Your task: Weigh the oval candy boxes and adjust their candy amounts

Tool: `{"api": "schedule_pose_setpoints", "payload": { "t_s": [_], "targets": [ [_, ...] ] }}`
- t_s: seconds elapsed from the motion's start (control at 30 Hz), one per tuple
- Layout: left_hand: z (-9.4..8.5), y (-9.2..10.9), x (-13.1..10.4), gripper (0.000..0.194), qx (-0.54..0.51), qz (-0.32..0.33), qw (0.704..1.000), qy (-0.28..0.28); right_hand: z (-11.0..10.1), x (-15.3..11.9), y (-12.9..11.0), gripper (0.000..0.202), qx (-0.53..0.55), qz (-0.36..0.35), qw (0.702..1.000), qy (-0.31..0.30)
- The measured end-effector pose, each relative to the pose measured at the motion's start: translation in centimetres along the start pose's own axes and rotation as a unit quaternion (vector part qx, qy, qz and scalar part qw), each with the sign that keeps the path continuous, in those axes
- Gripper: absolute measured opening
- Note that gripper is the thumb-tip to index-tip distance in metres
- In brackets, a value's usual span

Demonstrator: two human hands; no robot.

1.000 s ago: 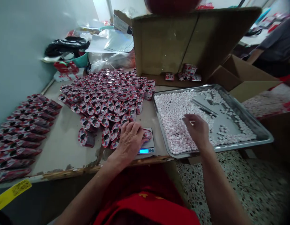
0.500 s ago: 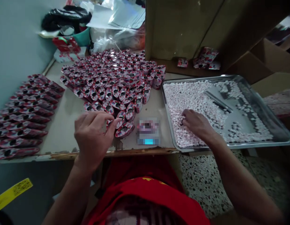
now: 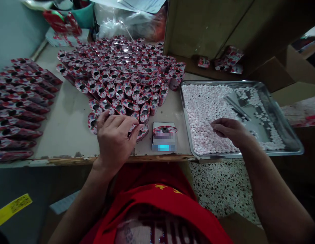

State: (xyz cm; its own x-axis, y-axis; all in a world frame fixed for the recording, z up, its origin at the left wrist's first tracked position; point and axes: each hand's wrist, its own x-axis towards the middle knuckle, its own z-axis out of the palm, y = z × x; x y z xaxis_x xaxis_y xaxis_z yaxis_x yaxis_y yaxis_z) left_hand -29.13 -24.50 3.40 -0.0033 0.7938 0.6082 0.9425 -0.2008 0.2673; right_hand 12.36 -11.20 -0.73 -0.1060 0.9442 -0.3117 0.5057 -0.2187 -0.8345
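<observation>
My left hand [image 3: 118,137] is over the front edge of a large group of red-and-white open-topped packets [image 3: 119,91], its fingers curled towards the thumb; whether anything is between them cannot be made out. One packet [image 3: 164,130] stands on a small scale [image 3: 157,142] with a lit blue display, between my hands. On the right, a metal tray [image 3: 187,130] holds many small pale pink pieces [image 3: 205,115]. My right hand [image 3: 230,130] is above these pieces with thumb and fingertips pressed together, and what they may pinch is too small to tell.
Rows of packets [image 3: 20,112] stand at the left of the table [image 3: 63,135]. A metal scoop [image 3: 238,108] lies in the tray. Behind are a teal basin [image 3: 83,17], plastic bags [image 3: 126,27] and cardboard boxes [image 3: 276,67].
The view has shifted. My right hand has lifted from the pieces and moved right. My left hand has moved along the front packets, and a packet at its left now shows.
</observation>
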Motion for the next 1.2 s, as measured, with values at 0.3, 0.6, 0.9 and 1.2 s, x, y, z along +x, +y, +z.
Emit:
{"api": "schedule_pose_setpoints", "payload": {
  "t_s": [0.3, 0.6, 0.9, 1.2],
  "targets": [
    [0.6, 1.3, -0.5, 0.061, -0.007, -0.016, 0.998, -0.063, 0.4, -0.3, -0.6, 0.034, -0.084, -0.059, 0.995, 0.003],
    [6.8, 4.2, 0.3, 0.025, -0.081, 0.068, 0.984, -0.144, 2.6, -3.0, -2.1, 0.041, -0.183, -0.187, 0.961, 0.092],
    [13.3, 9.4, 8.7, 0.021, -0.192, 0.211, 0.957, -0.059, 9.2, -1.5, -5.2, 0.019, 0.633, 0.074, 0.77, 0.046],
    [15.2, 11.3, 10.3, 0.026, -0.083, 0.454, 0.886, -0.043, 8.1, 0.4, -5.3, 0.023, 0.78, 0.155, 0.604, 0.06]
  ]
}}
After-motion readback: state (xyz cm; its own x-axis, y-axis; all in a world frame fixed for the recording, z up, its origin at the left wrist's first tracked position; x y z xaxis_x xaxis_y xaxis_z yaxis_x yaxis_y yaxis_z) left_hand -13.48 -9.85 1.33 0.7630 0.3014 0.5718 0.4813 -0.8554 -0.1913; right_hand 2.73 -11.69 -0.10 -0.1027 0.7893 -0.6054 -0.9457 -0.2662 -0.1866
